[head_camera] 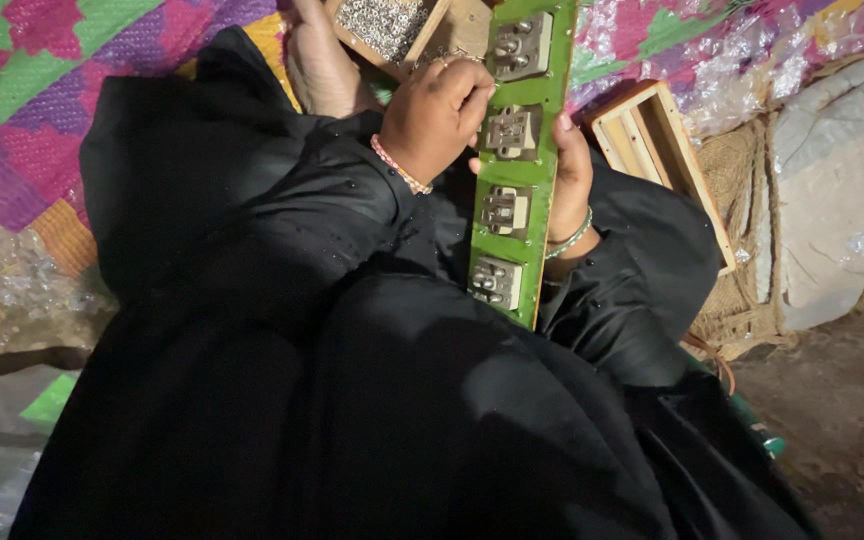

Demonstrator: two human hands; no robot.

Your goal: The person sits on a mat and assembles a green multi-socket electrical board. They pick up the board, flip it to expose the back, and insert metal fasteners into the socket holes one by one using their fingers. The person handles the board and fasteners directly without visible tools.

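A long green board (542,60) with several metal fixtures along it stands tilted over my lap. My right hand (572,180), with a green bead bracelet, grips the board from behind at its right edge, thumb on the front. My left hand (434,115), with a pink bracelet, has its fingers curled and pinched against the board's left edge beside the second fixture (512,132). Whatever the fingertips pinch is hidden.
A wooden tray (352,38) of small metal parts lies at the top by a bare foot (320,70). An empty wooden box (700,190) sits to the right beside a burlap sack (832,190). A colourful woven mat (32,100) lies underneath, and my black garment (352,400) fills the foreground.
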